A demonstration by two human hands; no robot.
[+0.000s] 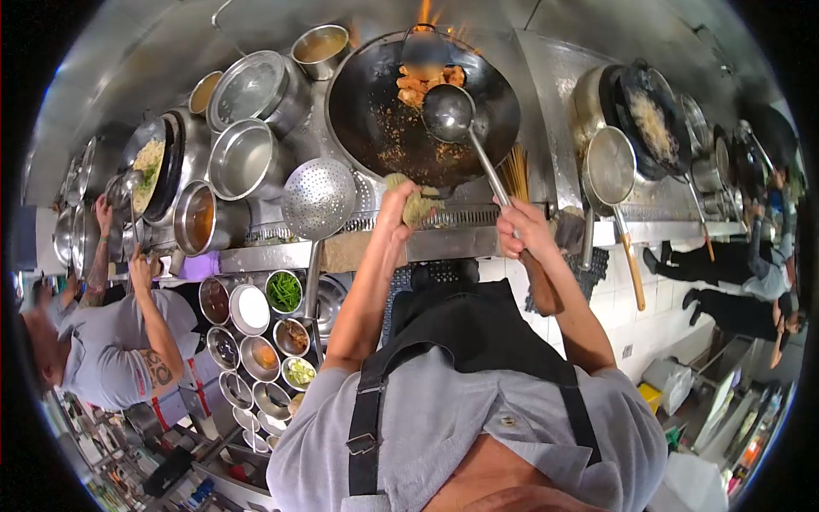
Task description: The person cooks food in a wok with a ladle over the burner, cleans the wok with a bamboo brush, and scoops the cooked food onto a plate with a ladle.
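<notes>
A large black wok sits on the range in front of me. Reddish-brown pieces of food lie toward its far side, with dark crumbs nearer. My left hand is closed around a folded, yellowish cloth at the wok's near rim; whether a wok handle lies under the cloth is hidden. In my right hand is the long handle of a ladle, its wooden end passing below my fist. The ladle's bowl hangs over the wok, close to the food. A dark, blurred round shape covers part of the far rim.
Flames rise behind the wok. A perforated skimmer and steel pots stand left, above several ingredient bowls. Bamboo sticks and a strainer are right. A co-worker works at the left; others stand far right.
</notes>
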